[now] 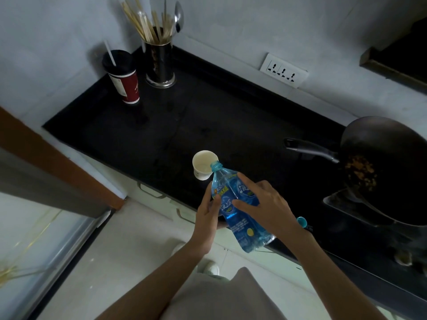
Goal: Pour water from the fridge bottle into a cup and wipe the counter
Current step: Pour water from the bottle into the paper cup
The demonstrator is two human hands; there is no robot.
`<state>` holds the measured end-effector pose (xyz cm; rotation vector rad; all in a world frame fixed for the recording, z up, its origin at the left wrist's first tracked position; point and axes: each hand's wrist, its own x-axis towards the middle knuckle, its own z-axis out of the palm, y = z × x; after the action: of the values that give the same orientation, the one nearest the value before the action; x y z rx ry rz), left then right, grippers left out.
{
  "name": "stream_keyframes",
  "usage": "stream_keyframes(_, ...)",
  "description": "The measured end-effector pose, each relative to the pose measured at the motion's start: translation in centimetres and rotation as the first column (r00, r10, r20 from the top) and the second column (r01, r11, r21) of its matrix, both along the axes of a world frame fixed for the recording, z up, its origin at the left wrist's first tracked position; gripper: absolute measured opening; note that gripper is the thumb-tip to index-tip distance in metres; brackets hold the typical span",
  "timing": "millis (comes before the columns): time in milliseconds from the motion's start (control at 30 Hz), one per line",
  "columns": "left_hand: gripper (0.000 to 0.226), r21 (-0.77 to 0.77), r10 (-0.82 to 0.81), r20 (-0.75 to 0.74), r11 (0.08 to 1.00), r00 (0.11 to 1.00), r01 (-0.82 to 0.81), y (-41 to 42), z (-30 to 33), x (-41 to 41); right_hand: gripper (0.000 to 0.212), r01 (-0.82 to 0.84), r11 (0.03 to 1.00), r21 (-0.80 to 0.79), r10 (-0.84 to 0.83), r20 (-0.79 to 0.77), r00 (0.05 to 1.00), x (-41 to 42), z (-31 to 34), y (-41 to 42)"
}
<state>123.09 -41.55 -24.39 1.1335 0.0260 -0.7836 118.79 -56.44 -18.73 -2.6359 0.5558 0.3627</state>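
Observation:
A blue plastic water bottle (240, 224) is tilted forward, its uncapped mouth over the rim of a small white paper cup (203, 163). The cup stands on the black counter (161, 135) near the front edge. My left hand (208, 218) grips the bottle's left side. My right hand (268, 204) holds its right side, index finger stretched along the label. The blue bottle cap (301, 221) lies on the counter just behind my right wrist.
A red drink cup with a black lid and straw (123, 76) and a metal holder full of chopsticks and spoons (159, 61) stand at the back left. A dark wok (383, 167) with food sits on the stove at right. A wall socket (284, 70) is behind.

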Motion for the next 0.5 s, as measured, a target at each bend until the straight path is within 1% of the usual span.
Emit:
stream_keyframes(333, 0.039, -0.022, 0.007, -0.008, 1.000, 1.000, -0.007, -0.03, 0.69, -0.13, 0.071, -0.005, 1.000, 0.003, 0.005, 0.004, 1.000, -0.08, 0.58, -0.09)
stream_keyframes(500, 0.035, -0.028, 0.009, 0.000, 1.000, 1.000, -0.009, -0.09, 1.00, -0.16, 0.071, -0.008, 1.000, -0.001, 0.008, 0.007, 1.000, -0.07, 0.94, -0.17)
